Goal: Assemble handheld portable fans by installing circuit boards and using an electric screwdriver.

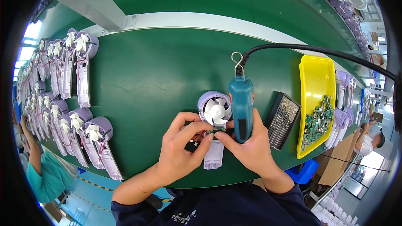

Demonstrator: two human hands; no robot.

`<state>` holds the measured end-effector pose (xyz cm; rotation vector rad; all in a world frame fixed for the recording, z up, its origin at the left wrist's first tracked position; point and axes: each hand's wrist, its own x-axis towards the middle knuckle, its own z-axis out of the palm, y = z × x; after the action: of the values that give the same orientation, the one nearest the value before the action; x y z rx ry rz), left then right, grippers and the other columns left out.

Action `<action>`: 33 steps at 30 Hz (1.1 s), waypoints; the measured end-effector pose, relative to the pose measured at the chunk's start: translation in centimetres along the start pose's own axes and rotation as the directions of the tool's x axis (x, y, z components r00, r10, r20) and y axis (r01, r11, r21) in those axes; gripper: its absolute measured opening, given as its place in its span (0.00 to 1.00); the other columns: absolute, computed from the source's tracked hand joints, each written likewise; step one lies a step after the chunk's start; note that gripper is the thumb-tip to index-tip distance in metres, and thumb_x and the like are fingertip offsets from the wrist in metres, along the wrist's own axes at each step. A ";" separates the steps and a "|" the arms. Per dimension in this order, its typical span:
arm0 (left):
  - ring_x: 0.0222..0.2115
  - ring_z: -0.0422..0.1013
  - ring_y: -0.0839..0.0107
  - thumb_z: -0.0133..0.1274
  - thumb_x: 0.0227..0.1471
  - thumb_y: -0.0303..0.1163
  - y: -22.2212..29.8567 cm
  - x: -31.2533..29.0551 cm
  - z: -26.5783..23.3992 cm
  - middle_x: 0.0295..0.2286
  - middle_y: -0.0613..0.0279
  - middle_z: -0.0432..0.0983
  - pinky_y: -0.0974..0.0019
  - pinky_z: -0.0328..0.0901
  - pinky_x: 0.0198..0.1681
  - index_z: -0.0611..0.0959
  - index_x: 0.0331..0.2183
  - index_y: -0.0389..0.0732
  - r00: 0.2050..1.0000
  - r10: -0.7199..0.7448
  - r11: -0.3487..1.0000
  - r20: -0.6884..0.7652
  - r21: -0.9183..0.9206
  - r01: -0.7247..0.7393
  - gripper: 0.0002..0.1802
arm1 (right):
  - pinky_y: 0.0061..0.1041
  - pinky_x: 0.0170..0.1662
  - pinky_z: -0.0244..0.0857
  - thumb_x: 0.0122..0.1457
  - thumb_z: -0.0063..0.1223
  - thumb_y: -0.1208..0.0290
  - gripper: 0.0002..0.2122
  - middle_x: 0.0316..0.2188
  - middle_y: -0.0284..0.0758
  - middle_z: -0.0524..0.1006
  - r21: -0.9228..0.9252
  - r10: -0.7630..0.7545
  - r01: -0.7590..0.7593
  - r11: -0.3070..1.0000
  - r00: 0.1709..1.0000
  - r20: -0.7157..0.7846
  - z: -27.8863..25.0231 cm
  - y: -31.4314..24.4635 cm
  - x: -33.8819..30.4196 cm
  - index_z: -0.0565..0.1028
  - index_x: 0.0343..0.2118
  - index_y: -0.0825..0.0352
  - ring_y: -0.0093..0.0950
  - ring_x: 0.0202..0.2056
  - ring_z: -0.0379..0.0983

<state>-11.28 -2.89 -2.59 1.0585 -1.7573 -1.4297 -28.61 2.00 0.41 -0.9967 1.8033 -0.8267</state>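
In front of me lies a lilac handheld fan housing [213, 157] with a white fan blade [216, 111] in its round head. A small green circuit board [217, 134] sits just below the head, with thin red wires beside it. My left hand [182, 148] is closed, thumb and forefinger pinching at the board's left edge. My right hand [253, 148] has its thumb on the board's right side, a fingertip showing beyond it. A teal electric screwdriver [241, 106] covers part of that hand; whether the palm also grips it is unclear.
Right of my hands stands a black tray of small screws [283, 120]. Beyond it, a yellow bin [307, 73] holds circuit boards. Fan housings [83, 79] stand in rows at left. A black cord [314, 48] arches rightwards from the screwdriver. A co-worker's arm [33, 142] shows at far left.
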 end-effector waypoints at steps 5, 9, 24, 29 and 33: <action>0.26 0.75 0.71 0.60 0.46 0.19 0.3 -0.2 0.1 0.37 0.56 0.69 0.72 0.71 0.28 0.81 0.35 0.34 1.000 -0.011 1.000 0.007 0.029 0.011 0.11 | 0.26 0.32 0.73 0.49 0.68 0.71 0.20 0.27 0.36 0.80 0.054 0.004 -0.002 0.999 1.000 -0.027 0.1 0.4 -0.1 0.66 0.39 0.70 0.27 0.28 0.80; 0.27 0.75 0.70 0.60 0.47 0.19 0.3 -0.1 0.2 0.37 0.56 0.69 0.71 0.71 0.29 0.81 0.36 0.34 1.000 0.009 0.999 -0.010 0.032 -0.009 0.11 | 0.26 0.31 0.73 0.50 0.67 0.71 0.19 0.26 0.36 0.80 0.026 -0.017 0.018 0.999 0.999 -0.041 0.5 0.5 0.0 0.66 0.38 0.70 0.28 0.27 0.80; 0.28 0.76 0.67 0.58 0.51 0.20 0.4 -0.5 0.4 0.37 0.53 0.72 0.69 0.71 0.31 0.80 0.38 0.34 1.000 -0.014 0.998 -0.022 0.067 0.015 0.10 | 0.26 0.30 0.72 0.50 0.66 0.72 0.17 0.24 0.37 0.80 0.057 0.024 -0.021 0.998 0.999 -0.047 0.8 0.5 -0.1 0.68 0.36 0.70 0.28 0.26 0.80; 0.27 0.76 0.68 0.59 0.50 0.20 0.2 -0.5 0.2 0.37 0.54 0.72 0.69 0.72 0.30 0.80 0.37 0.34 1.000 0.013 0.997 -0.008 0.079 -0.012 0.10 | 0.25 0.32 0.72 0.50 0.67 0.71 0.17 0.25 0.37 0.80 0.074 0.000 0.006 0.997 0.996 -0.090 1.2 0.9 -0.2 0.69 0.36 0.70 0.26 0.27 0.80; 0.27 0.76 0.67 0.60 0.49 0.21 0.3 -0.3 0.1 0.36 0.55 0.74 0.70 0.72 0.30 0.81 0.37 0.35 1.000 0.024 0.996 -0.005 0.084 -0.024 0.11 | 0.26 0.31 0.72 0.49 0.67 0.71 0.17 0.25 0.37 0.80 0.094 0.027 -0.020 0.995 0.997 -0.071 1.2 0.7 0.0 0.69 0.36 0.70 0.26 0.27 0.80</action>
<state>-11.23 -2.56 -2.35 1.0806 -1.8341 -1.3468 -27.73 2.18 -0.59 -0.8941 1.8166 -0.9349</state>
